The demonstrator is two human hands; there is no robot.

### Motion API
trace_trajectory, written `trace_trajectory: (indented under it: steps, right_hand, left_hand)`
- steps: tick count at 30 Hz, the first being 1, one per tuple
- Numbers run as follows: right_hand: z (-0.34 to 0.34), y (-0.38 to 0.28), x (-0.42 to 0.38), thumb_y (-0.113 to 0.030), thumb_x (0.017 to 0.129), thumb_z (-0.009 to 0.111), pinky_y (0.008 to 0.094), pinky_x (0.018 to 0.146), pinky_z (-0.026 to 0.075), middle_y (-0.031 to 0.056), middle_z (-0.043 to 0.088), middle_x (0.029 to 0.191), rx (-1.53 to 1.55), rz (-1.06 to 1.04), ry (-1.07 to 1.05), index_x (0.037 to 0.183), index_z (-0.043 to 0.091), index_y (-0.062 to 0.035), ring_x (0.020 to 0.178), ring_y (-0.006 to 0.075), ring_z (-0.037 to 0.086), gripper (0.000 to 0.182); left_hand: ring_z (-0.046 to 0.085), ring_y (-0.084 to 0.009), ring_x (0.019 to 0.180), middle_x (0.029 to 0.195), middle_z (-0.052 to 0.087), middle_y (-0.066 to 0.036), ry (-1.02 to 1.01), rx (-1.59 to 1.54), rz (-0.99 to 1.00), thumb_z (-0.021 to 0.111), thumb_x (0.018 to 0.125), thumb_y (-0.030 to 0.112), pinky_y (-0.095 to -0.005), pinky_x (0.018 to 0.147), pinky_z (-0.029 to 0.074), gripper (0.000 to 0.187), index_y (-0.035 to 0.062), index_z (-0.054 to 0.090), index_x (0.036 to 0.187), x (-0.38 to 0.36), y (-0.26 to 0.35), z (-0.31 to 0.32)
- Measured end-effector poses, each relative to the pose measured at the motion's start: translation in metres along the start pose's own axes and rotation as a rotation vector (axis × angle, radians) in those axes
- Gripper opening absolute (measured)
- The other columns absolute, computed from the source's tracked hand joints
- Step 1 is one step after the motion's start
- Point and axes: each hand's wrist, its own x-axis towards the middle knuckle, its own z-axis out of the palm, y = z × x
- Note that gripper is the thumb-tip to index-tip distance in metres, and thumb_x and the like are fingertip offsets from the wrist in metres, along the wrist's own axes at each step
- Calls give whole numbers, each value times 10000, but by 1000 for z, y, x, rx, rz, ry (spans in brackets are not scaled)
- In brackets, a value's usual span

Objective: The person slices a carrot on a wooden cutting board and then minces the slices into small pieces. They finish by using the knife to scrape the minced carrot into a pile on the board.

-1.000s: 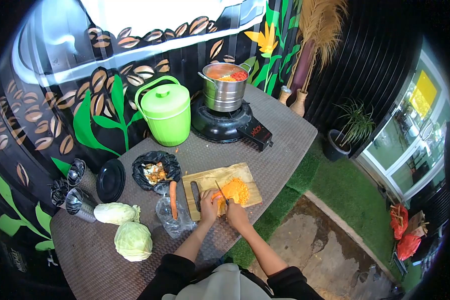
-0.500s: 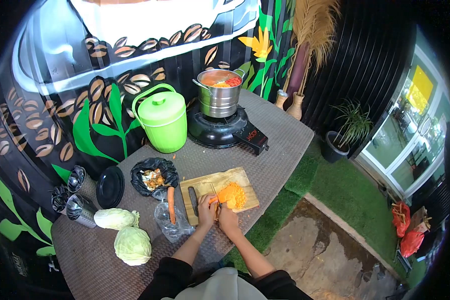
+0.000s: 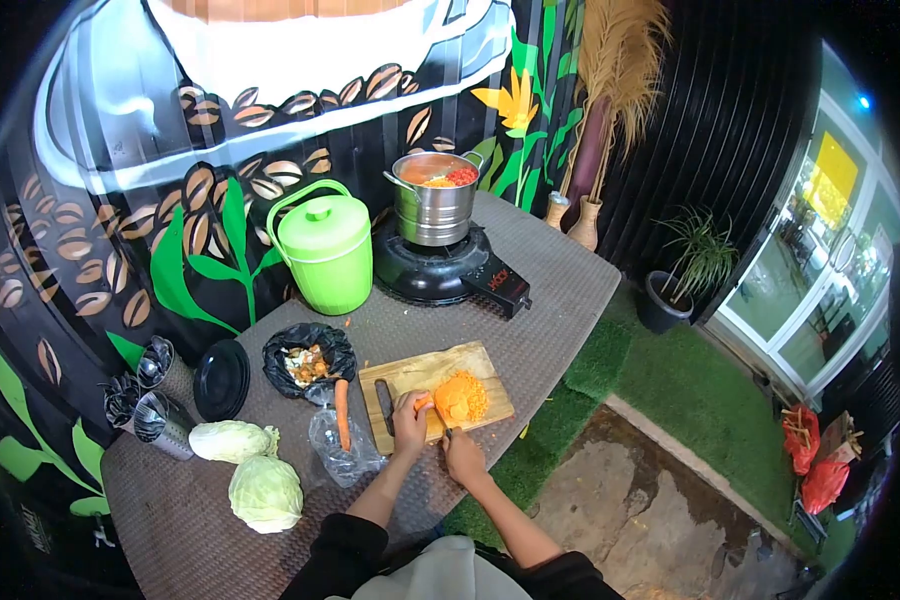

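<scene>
My left hand (image 3: pixel 409 424) is closed on a piece of carrot (image 3: pixel 423 403) at the middle of the wooden cutting board (image 3: pixel 395 373). My right hand (image 3: pixel 464 458) is closed at the board's near edge around what looks like a knife (image 3: pixel 448 433). Most of the knife is hidden or hard to make out. Beyond the right hand, finely diced carrot (image 3: pixel 477 401) lies heaped on the board, with a flat orange shape over part of it. A whole carrot (image 3: pixel 342 414) rests left of the board on a clear plastic bag (image 3: pixel 332 451).
Behind the board, a steel pot (image 3: pixel 433 215) with chopped vegetables stands on a black stove (image 3: pixel 432 268), beside a lidded green bucket (image 3: pixel 325 250). Left are a black bag of scraps (image 3: pixel 310 360), cabbage (image 3: pixel 265 495), napa cabbage (image 3: pixel 232 440), a black lid (image 3: pixel 221 380) and cutlery holders (image 3: pixel 164 425).
My right hand has drawn slightly towards me and away from my left hand, showing more of the diced carrot. The left hand still holds the carrot piece. The camera view has shifted slightly.
</scene>
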Motion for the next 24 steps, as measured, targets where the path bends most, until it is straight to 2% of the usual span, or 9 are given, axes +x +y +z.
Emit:
trace_trajectory:
  steps: [2, 6, 8, 11, 18, 20, 24]
  right_hand:
    - [-3, 6, 1, -314, 950, 466, 493, 766, 495, 282, 630, 932, 25, -2, 13, 1039, 512, 33, 881, 438, 621, 361]
    - [-3, 25, 29, -325, 950, 481, 481, 742, 484, 290, 630, 876, 197, -123, -14, 999, 535, 54, 856, 438, 620, 386]
    - [-16, 17, 35, -335, 955, 484, 474, 726, 472, 307, 620, 837, 228, -136, -19, 968, 553, 74, 840, 437, 619, 415]
    - [-19, 14, 39, -337, 966, 466, 481, 723, 467, 327, 605, 842, 230, -165, 30, 967, 552, 79, 843, 453, 609, 426]
    - [-33, -6, 18, -329, 970, 454, 507, 724, 462, 331, 600, 829, 212, -178, 72, 974, 540, 80, 831, 473, 595, 418]
    - [-31, -7, 17, -327, 970, 454, 510, 716, 463, 332, 599, 822, 212, -184, 75, 977, 537, 80, 820, 474, 596, 416]
    - [-28, -6, 16, -322, 970, 453, 521, 697, 463, 335, 595, 806, 173, -164, 86, 980, 527, 74, 798, 476, 597, 403]
  left_hand:
    - [528, -189, 707, 890, 618, -82, 34, 64, 93, 706, 782, 40, -288, 590, 414, 217, 41, 647, 992, -1, -7, 2]
    - [481, -163, 641, 833, 586, -68, 15, 31, -47, 724, 771, 54, -287, 584, 402, 241, 55, 657, 1003, -1, 9, -4]
    - [508, -210, 654, 868, 592, -103, -35, 41, -129, 706, 782, 56, -310, 585, 436, 246, 59, 646, 1020, -1, 9, -5]
    - [476, -193, 599, 827, 570, -96, -14, 44, -54, 713, 776, 58, -309, 585, 428, 252, 62, 649, 1020, -1, 5, -4]
    - [470, -188, 593, 803, 552, -87, 16, 22, -66, 717, 770, 53, -306, 581, 425, 253, 63, 654, 1015, -2, 8, -5]
    - [511, -189, 646, 866, 608, -91, -14, 29, -167, 716, 761, 34, -291, 626, 437, 258, 47, 660, 1013, -2, 10, -6]
    - [512, -191, 652, 865, 610, -96, -10, 20, -156, 710, 764, 30, -293, 626, 438, 255, 44, 659, 1014, -2, 11, -6]
